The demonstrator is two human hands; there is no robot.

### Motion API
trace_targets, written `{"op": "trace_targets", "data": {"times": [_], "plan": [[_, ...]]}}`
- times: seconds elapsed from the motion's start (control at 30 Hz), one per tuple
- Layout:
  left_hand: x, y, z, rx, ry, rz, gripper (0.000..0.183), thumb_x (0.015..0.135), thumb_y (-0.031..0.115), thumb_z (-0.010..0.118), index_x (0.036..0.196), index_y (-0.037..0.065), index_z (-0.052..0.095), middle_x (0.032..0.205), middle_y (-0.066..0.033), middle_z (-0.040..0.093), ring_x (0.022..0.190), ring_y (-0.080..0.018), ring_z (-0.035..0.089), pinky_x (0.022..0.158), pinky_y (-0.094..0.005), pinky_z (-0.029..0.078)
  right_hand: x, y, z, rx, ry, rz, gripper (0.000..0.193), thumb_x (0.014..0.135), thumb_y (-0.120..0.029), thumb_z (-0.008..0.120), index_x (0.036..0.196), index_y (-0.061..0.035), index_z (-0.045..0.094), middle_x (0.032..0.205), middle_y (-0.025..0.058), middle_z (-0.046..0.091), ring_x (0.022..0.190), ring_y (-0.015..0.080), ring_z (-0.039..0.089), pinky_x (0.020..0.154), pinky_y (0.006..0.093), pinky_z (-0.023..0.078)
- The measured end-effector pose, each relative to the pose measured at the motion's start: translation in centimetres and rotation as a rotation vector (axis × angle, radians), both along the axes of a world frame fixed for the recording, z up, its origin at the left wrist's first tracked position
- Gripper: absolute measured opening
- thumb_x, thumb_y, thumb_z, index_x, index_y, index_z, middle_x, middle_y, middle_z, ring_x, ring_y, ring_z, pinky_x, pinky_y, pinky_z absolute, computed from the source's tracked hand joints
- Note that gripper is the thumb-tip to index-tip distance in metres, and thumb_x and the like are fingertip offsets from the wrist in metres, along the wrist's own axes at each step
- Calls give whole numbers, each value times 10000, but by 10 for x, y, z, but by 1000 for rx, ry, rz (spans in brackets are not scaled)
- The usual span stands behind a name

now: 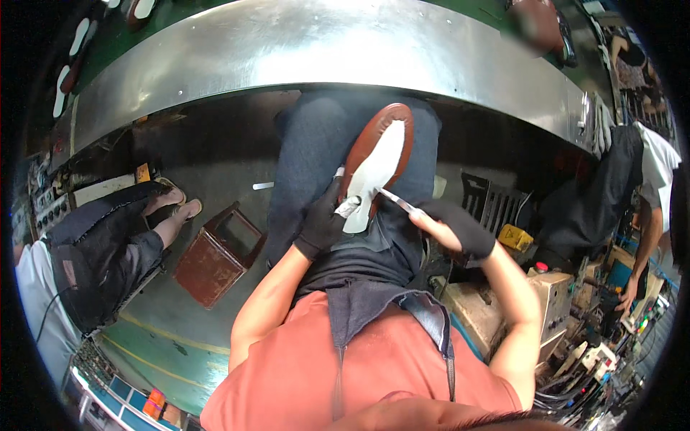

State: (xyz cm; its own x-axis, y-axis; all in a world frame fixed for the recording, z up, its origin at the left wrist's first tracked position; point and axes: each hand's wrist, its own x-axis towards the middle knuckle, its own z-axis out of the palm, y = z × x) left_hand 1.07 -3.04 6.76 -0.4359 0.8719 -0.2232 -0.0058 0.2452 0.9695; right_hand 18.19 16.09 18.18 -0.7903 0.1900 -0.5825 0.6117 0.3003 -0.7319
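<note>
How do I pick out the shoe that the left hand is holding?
Start from the long metal ledge, then drop to the blue-clad lap below it. Over that lap is a brown shoe, white bottom up, toe toward the ledge, in the gloved left hand. Unlike the shoes beyond the ledge, it is hand-held.

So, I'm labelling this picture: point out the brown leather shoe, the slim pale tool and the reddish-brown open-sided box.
Brown leather shoe (pixel 379 159), head view: middle of its white face.
Slim pale tool (pixel 397 200), head view: its shaft.
Reddish-brown open-sided box (pixel 206 267), head view: its flat panel.
</note>
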Motion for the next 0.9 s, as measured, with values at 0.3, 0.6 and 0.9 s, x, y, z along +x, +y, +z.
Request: {"op": "trace_targets", "data": {"times": [0.3,0.6,0.9], "plan": [[10,-2,-45,3,116,25,858,793,191,708,1450,-54,212,1413,-237,417,1320,-326,417,1091,-383,321,-52,14,-54,760,311,659,486,912,-457,517,723,-23,628,704,178,630,627,352,629,585,445,502],[2,37,-34,260,65,211,722,974,400,468,1456,-42,163,1426,-202,377,1313,-284,406,1065,-385,348,-68,52,-41,236,-93,701,554,938,-503,466,714,-28,640,674,150,656,620,283,663,579,425,512],[-10,11,-85,37,69,33,599,957,352,504,1384,-16,299,1253,-178,536,1100,-293,572,954,-369,454,-80,-55,31,711,149,836,284,844,-348,596,762,-91,684,768,126,645,673,253,632,588,394,502]]}}
